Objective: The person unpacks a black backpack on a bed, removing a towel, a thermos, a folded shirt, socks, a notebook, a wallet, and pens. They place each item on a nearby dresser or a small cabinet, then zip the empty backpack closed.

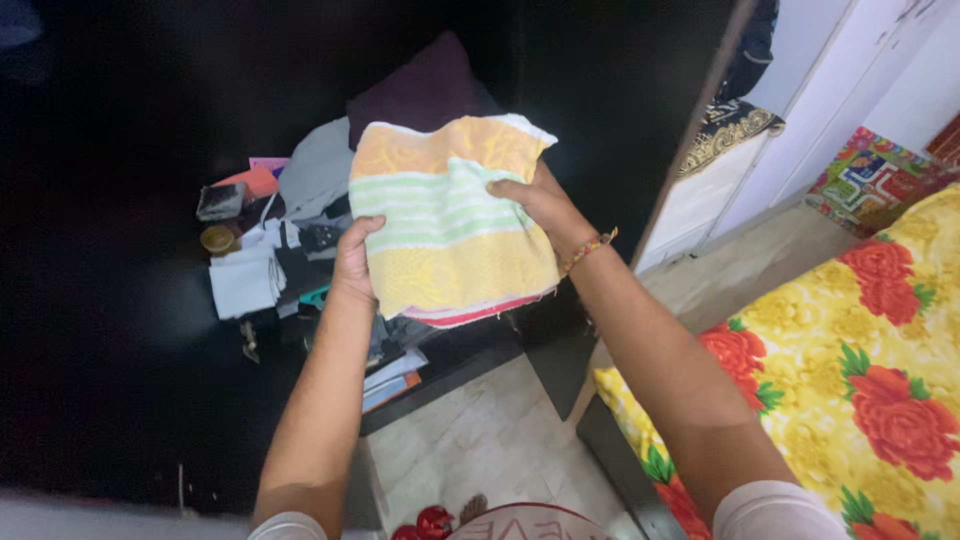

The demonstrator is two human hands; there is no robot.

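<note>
Striped towel (450, 220) held flat, both hands (352, 262) (540, 200) gripping sides

Caption: my two bare forearms, short white sleeves, one wrist band.

Detail: My left hand (355, 262) and my right hand (535, 200) carry no gloves and no rings that I can make out. A thin braided thread wristband in orange, yellow and red (588, 249) circles my right wrist, with a short loose end sticking out. Both forearms are uncovered up to short white fabric sleeves (775, 510) at the lower edge of view.
</note>
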